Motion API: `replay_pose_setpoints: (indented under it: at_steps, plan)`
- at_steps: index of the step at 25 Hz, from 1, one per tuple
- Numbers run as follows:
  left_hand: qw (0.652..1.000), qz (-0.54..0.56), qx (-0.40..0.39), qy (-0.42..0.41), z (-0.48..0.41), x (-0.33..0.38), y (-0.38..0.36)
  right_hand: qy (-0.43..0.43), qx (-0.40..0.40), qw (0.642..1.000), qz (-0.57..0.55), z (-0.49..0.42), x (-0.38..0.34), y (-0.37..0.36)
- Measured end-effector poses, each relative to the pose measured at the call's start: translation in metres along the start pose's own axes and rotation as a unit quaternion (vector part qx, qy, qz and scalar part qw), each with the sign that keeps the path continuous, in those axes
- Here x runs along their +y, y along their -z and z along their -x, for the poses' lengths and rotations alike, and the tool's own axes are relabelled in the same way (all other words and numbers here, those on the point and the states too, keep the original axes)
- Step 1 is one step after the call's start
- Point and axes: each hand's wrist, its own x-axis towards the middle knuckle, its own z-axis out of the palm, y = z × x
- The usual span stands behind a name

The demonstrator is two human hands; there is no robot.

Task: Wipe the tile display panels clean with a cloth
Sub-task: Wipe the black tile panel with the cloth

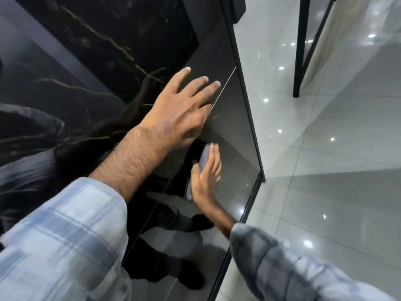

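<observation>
On glossy black tile panel — flat hands: left, right pressing cloth.

My right hand motion-blurred; pale grey cloth mostly hidden beneath it. Glossy black gold-veined tile panel cut off top and left. Both sleeves run out of frame.
</observation>
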Motion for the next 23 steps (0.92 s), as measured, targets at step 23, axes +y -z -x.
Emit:
replay_pose_setpoints:
  at_steps: [23]
  plan:
    - [0.989, -0.059, -0.137, -0.018, -0.052, 0.003, -0.032, -0.196, 0.046, 0.978, -0.053, -0.251, -0.001, 0.056]
